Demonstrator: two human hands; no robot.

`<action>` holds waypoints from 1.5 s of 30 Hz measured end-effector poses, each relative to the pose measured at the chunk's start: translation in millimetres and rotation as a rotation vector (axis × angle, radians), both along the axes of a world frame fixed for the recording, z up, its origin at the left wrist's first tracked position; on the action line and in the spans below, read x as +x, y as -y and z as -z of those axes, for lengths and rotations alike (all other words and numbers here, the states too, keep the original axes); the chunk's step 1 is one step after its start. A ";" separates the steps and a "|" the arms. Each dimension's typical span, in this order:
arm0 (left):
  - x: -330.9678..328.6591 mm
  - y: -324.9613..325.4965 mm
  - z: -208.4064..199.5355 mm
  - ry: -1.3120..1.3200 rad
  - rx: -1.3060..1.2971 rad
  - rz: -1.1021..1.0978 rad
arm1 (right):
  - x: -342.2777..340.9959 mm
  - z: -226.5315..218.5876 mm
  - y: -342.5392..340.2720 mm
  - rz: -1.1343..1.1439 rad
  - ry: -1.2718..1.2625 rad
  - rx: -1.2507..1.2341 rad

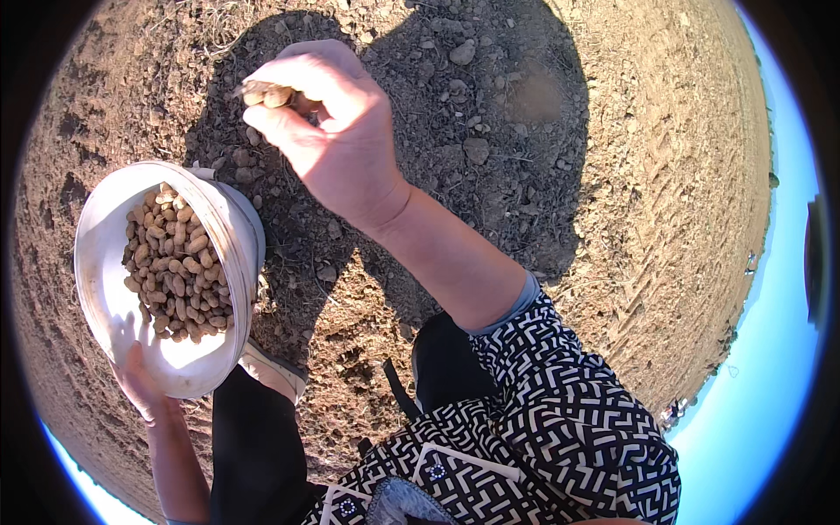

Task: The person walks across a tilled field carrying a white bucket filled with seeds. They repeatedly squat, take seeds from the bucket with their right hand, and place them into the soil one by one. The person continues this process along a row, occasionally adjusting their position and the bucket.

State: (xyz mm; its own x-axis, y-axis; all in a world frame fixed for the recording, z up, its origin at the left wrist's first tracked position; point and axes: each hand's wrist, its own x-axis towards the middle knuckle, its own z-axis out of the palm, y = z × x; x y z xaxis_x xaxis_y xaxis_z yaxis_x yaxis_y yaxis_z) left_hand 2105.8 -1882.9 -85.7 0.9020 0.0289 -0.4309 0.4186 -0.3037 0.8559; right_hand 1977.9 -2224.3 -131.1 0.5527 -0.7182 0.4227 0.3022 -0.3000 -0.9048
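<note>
Open field, dry brown soil [674, 166] filling most of the frame; clods and bits of straw throughout. Sunlit ground at right, ridged by tread-like marks. Dark shadow [499, 96] across upper centre, small stones within it. Soil curves to the lens rim; blue sky [770, 297] down the right edge, small dark shapes along the horizon, too far to make out.

White bucket [109, 350] at left, part-filled with peanuts [179, 267], the heap toward the bucket's right side. Left hand [144, 385] against its lower-left rim; fingers partly hidden, cannot tell how far closed. Right hand [346, 131], upper centre-left, pinches a few peanuts between thumb and fingers above shaded soil. 1 shoe [276, 372] on the ground just below the bucket.
</note>
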 end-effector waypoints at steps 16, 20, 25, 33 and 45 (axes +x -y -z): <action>-3.7 12.4 -6.1 -0.011 0.038 0.005 | -201.7 204.2 142.0 0.261 -1.494 -0.725; -1.8 5.1 -5.0 -0.011 -0.001 0.001 | -204.0 209.8 143.9 0.220 -1.510 -0.641; -9.1 17.7 -9.7 0.010 0.041 0.007 | -191.3 193.8 167.8 0.232 -1.293 -0.079; -4.9 12.2 -3.5 0.012 0.083 0.028 | -159.2 202.5 171.9 0.112 -0.885 0.253; -8.8 14.6 -9.3 -0.009 -0.022 0.009 | -128.4 206.5 173.3 0.230 -1.196 0.078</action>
